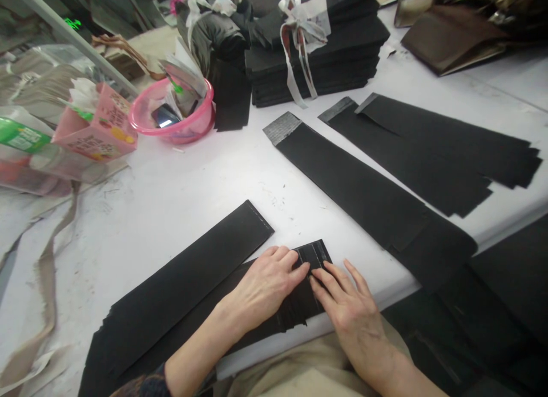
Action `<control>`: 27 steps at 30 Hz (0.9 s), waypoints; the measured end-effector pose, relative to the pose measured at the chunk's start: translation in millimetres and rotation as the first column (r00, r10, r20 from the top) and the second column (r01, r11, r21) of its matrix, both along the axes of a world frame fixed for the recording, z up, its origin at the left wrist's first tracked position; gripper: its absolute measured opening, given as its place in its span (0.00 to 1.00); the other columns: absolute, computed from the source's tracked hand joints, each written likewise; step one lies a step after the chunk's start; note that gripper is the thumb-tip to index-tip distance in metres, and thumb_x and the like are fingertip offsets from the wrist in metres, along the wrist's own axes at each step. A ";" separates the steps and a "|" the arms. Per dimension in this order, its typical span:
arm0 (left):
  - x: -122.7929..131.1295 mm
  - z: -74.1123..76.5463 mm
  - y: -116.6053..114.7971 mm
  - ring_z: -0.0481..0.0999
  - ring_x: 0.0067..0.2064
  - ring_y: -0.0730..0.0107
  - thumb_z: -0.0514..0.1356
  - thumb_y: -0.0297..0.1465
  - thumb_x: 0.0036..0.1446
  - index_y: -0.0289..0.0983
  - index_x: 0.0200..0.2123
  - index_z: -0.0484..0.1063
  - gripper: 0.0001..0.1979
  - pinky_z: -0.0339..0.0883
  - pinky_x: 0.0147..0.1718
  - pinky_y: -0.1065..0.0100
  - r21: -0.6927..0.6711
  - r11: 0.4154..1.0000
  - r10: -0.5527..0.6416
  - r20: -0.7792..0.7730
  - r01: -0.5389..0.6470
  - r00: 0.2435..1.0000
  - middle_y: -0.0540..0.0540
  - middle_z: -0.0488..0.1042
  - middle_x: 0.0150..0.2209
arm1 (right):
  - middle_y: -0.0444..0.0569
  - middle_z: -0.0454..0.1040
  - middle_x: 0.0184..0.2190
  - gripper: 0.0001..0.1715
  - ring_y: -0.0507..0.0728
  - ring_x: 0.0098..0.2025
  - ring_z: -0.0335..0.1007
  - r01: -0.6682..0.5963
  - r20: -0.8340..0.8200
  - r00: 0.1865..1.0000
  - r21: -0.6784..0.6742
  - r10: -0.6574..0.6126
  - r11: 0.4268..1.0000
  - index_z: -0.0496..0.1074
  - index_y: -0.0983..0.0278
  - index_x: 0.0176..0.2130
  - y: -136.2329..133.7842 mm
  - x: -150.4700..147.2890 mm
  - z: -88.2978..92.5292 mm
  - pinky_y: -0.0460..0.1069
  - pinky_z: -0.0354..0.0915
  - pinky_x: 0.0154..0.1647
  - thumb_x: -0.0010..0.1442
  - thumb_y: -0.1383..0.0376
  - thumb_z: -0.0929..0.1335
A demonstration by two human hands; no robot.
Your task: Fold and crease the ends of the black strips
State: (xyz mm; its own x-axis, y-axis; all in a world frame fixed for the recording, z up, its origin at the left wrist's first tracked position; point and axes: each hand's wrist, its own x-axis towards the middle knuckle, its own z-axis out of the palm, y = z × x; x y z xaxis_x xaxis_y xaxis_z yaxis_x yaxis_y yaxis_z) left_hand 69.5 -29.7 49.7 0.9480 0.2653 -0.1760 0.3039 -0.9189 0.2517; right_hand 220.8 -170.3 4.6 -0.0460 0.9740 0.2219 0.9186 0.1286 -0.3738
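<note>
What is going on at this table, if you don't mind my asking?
A person is handling some black pieces at the near edge of a white table, using both bare hands. The left hand and the right hand meet near one end, fingertips on the pieces, where pale lines show. Beside them, to the left, lies a long black strip, and more black strips lie to the right. Farther back stand a pink basin and a tied black stack.

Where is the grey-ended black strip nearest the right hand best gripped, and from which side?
Likely its near end, pinched from above and below, coming from the person's side. The black strip lies mostly flat on the table, but that end reaches past the table's edge, which should leave its underside accessible.
</note>
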 end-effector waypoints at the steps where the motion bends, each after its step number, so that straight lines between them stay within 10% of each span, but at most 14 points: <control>1: -0.7 -1.4 -1.3 0.70 0.50 0.57 0.51 0.29 0.68 0.36 0.54 0.66 0.13 0.66 0.49 0.56 0.022 1.000 -0.022 0.028 0.022 0.999 0.42 0.71 0.48 | 0.51 0.75 0.51 0.24 0.65 0.55 0.66 -0.003 0.006 1.000 0.001 0.003 1.000 0.75 0.67 0.48 0.1 -0.1 -0.3 0.66 0.55 0.63 0.71 0.69 0.53; 6: -6.0 -17.9 -10.0 0.58 0.64 0.60 0.48 0.27 0.69 0.32 0.58 0.62 0.17 0.49 0.65 0.57 0.078 0.989 -0.135 0.081 0.129 0.988 0.42 0.63 0.62 | 0.52 0.75 0.50 0.23 0.64 0.55 0.66 -0.015 0.023 1.000 0.014 0.014 1.000 0.75 0.68 0.49 -0.1 -0.7 -0.3 0.65 0.55 0.64 0.71 0.70 0.54; 27: -11.8 -29.1 -22.7 0.55 0.65 0.58 0.46 0.25 0.69 0.29 0.59 0.62 0.18 0.47 0.65 0.53 0.123 0.991 -0.061 0.057 0.054 0.997 0.41 0.63 0.61 | 0.56 0.63 0.62 0.24 0.64 0.63 0.58 -0.232 0.069 0.971 0.010 0.231 0.973 0.70 0.76 0.54 -37.7 5.4 -3.1 0.61 0.47 0.67 0.72 0.71 0.52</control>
State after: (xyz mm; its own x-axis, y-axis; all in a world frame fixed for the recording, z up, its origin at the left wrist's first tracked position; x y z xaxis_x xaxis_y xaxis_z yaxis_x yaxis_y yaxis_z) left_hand 57.7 -52.4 20.6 0.9702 0.2259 -0.0879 0.2373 -0.9592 0.1537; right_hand 226.2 -207.9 1.6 -0.2850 0.9311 0.2277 0.8859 0.3466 -0.3085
